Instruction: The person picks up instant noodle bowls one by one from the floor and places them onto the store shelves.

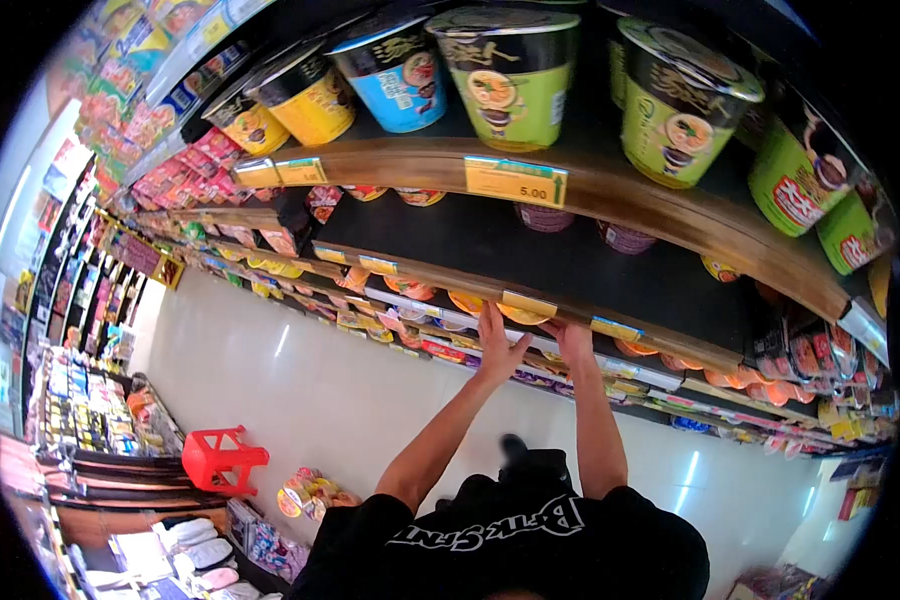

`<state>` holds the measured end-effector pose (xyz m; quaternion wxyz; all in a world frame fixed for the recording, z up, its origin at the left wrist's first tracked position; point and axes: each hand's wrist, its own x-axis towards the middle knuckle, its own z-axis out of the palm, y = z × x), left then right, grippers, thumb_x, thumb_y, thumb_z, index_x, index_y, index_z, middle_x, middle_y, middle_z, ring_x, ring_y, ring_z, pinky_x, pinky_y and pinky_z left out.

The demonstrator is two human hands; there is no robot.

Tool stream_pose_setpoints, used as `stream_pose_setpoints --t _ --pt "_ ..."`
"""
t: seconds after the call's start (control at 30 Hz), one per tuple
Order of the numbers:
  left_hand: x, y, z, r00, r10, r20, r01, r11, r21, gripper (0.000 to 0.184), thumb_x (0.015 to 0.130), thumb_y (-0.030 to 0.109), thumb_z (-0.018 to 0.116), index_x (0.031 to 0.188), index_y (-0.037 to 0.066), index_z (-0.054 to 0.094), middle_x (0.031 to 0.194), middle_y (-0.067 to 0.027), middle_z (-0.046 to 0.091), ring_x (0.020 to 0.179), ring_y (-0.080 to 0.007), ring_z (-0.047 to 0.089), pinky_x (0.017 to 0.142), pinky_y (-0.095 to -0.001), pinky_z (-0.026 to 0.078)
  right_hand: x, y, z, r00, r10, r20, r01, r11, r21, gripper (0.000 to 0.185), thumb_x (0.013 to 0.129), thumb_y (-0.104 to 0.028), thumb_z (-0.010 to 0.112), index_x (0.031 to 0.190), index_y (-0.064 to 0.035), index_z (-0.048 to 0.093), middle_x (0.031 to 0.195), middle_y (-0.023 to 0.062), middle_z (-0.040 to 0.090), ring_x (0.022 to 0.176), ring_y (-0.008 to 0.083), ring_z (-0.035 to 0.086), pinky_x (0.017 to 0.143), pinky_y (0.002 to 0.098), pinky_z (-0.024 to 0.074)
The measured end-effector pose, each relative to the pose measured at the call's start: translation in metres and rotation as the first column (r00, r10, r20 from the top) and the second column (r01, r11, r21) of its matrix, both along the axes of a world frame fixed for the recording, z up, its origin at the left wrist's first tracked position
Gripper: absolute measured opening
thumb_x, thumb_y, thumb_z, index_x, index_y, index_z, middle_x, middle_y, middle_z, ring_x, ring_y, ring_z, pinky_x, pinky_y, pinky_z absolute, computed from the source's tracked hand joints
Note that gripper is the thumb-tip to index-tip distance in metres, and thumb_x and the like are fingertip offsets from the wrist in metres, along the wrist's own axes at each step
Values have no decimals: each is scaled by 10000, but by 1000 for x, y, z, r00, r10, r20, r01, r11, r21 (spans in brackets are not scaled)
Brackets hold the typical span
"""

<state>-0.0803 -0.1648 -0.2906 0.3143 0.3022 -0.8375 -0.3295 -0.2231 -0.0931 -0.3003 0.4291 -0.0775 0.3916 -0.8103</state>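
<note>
Under the edge of a middle shelf, a yellow-orange noodle bowl (523, 313) sits on a lower tier, partly hidden by a price tag. My left hand (498, 348) is at its left side, fingers pointing up against it and thumb spread out to the right. My right hand (573, 342) is at its right side, its fingertips partly hidden beneath the shelf edge. The bowl is held between the two hands. Another yellow bowl (464, 302) stands just left of my left fingertips.
Above, green noodle cups (510, 95), a blue cup (392, 88) and yellow cups line a wooden-edged shelf (370, 160). A red plastic stool (224, 460) and a group of noodle bowls (310, 493) stand on the floor behind my left arm. More stocked racks run along the left.
</note>
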Motion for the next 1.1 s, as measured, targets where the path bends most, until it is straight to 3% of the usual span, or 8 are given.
stream_pose_setpoints --t 0.13,0.27,0.33,0.47,0.53,0.63,1.03,1.1 --pt "5 -15 -10 998 61 31 -60 998 -35 952 753 264 683 1403 19 32 1391 -302 138 1290 -458 145 1044 -502 158 5 -18 -13 997 10 -73 -14 998 -55 374 932 -366 417 1172 -86 479 1172 93 524 1087 246 500 898 439 448" --pt "0 -26 -12 992 120 40 -120 993 1 918 758 298 676 1389 8 77 1374 -314 177 1276 -480 169 1038 -525 162 -3 -39 -51 923 57 -382 -58 998 8 335 941 -252 417 1223 -73 447 1219 81 474 1127 253 457 977 366 380" --pt "-5 -30 -12 977 214 8 -214 977 -21 905 764 307 670 1385 4 84 1371 -318 180 1276 -484 168 1039 -523 168 -8 -55 -74 972 98 -213 -125 985 -116 357 944 -268 406 1238 -67 438 1237 76 460 1144 252 439 1004 371 342" --pt "-5 -54 -7 950 303 -80 -300 953 45 908 792 313 648 1393 12 37 1372 -330 151 1290 -483 133 1052 -495 180 -23 -96 -163 767 154 -622 11 967 253 355 934 -290 426 1233 -100 451 1245 65 459 1143 240 436 1010 381 331" --pt "1 -60 -8 954 278 -111 -264 956 130 906 806 299 637 1397 20 10 1373 -334 135 1297 -482 110 1061 -484 177 -10 -88 -91 952 235 -197 -187 954 232 325 929 -301 436 1198 -123 471 1228 61 470 1134 225 439 998 390 344" --pt "12 -67 -8 959 234 -159 -197 956 217 879 820 261 622 1397 28 2 1380 -325 126 1304 -478 81 1074 -474 167 19 -87 -30 965 262 12 -261 953 155 282 920 -318 451 1146 -157 502 1203 55 486 1120 202 443 980 404 363" --pt "80 -81 -44 967 201 -158 -142 936 321 790 825 313 609 1385 8 144 1398 -286 185 1328 -405 139 1079 -401 187 85 -127 6 996 64 58 -69 995 79 388 886 -331 465 1210 -119 451 1258 85 411 1133 242 400 940 507 368" --pt "118 -54 -73 987 83 -135 -40 954 298 704 836 319 576 1326 -54 235 1355 -300 251 1239 -422 311 1035 -406 293 91 -127 0 998 -55 43 49 992 119 447 864 -383 481 1218 -113 446 1278 80 381 1138 251 394 944 525 351"
